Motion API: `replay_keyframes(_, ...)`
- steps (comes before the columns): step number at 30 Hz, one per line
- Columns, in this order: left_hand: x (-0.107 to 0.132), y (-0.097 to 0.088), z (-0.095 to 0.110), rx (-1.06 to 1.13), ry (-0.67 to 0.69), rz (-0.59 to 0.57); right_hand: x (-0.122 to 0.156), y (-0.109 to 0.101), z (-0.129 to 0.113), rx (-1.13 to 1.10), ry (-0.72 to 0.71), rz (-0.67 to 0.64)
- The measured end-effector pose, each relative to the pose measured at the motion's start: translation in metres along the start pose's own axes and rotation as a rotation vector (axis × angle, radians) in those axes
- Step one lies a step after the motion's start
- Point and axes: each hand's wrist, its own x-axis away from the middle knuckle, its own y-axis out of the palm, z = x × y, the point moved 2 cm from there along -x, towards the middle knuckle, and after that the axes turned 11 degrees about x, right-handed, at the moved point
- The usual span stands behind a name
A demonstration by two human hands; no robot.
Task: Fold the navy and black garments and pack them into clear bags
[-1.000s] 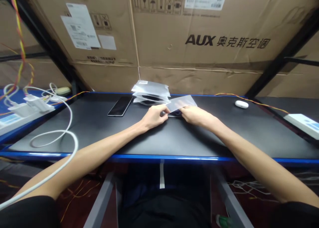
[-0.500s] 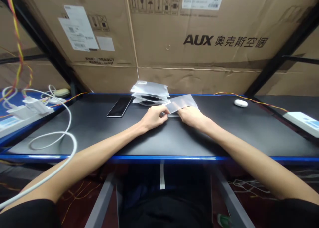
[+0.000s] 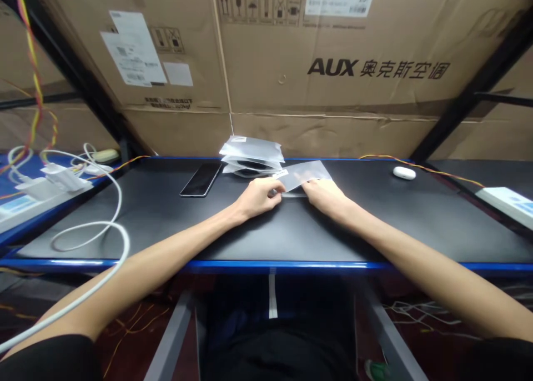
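A frosted, see-through plastic bag [image 3: 311, 170] with a small white label is held up slightly off the table between my hands. My left hand [image 3: 260, 196] is closed, thumb and fingers pinching its left edge. At the bag's lower right, my right hand [image 3: 325, 193] is closed on it with bent fingers; the fingertips show only blurrily through the plastic. Whether they are inside the bag or behind it I cannot tell. Just behind my left hand lies a loose stack of similar frosted bags [image 3: 252, 149], the top one labelled.
A black phone [image 3: 201, 180] lies left of the stack. A small white case [image 3: 404, 173] sits at the back right. White power strips [image 3: 506, 203] flank the dark tabletop [image 3: 158, 231]. A white cable [image 3: 120, 225] loops over the left side. Large cartons [image 3: 266, 92] stand behind.
The bag's raised part has tilted slightly lower over my right fingers. Both hands stay in nearly the same place, and the view has shifted a little.
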Motion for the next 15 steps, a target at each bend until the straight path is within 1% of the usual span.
replay_keyframes(3,0.001,-0.001,0.000,-0.054,0.004,0.011,0.014,0.010,0.009,-0.038,-0.081,0.051)
replay_keyframes(6,0.002,-0.004,-0.001,-0.139,0.009,0.010,0.033,0.022,0.022,-0.173,-0.211,0.264)
replay_keyframes(8,0.002,-0.006,0.000,-0.223,0.013,-0.022,0.046,0.030,0.033,-0.280,-0.301,0.358)
replay_keyframes(10,0.003,-0.008,0.001,-0.306,0.005,-0.068,0.056,0.034,0.046,-0.409,-0.282,0.462)
replay_keyframes(12,0.003,-0.010,0.002,-0.374,-0.005,-0.101,0.061,0.036,0.060,-0.495,-0.186,0.537)
replay_keyframes(14,0.003,-0.011,0.003,-0.432,0.007,-0.127,0.062,0.038,0.070,-0.498,-0.117,0.546)
replay_keyframes(15,0.003,-0.011,0.003,-0.454,0.020,-0.146,0.062,0.039,0.073,-0.470,-0.107,0.533)
